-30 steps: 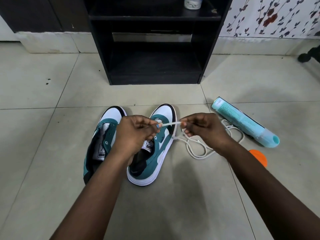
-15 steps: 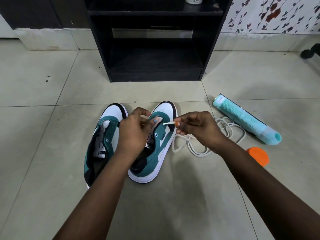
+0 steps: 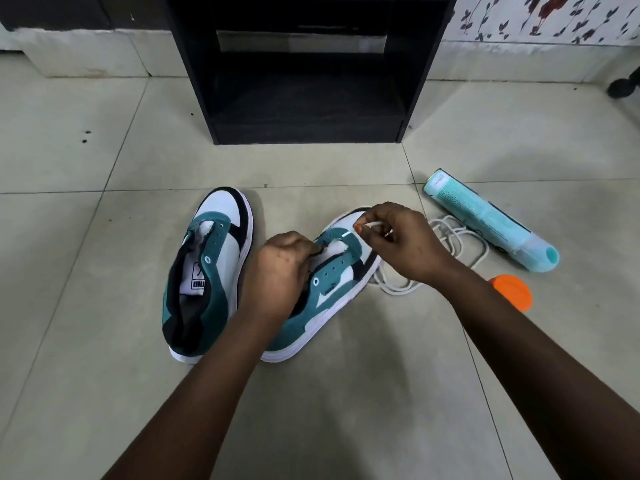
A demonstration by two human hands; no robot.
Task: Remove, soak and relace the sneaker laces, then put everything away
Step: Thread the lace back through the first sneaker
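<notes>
Two teal, white and black sneakers lie on the tiled floor, both without laces in their eyelets. The left sneaker lies untouched. My left hand grips the tongue area of the right sneaker. My right hand pinches the tip of a white lace right at the sneaker's frontmost eyelet on its teal panel. The rest of the white lace lies coiled on the floor to the right of that sneaker.
A light-blue bottle lies on its side at the right, with an orange cap on the floor near it. A black shelf unit stands straight ahead against the wall. A dark object sits at the far right edge.
Both hands have dropped from holding the lace stretched above the shoe. My left hand now grips the right sneaker, and my right hand has brought the lace tip to the front eyelet.
</notes>
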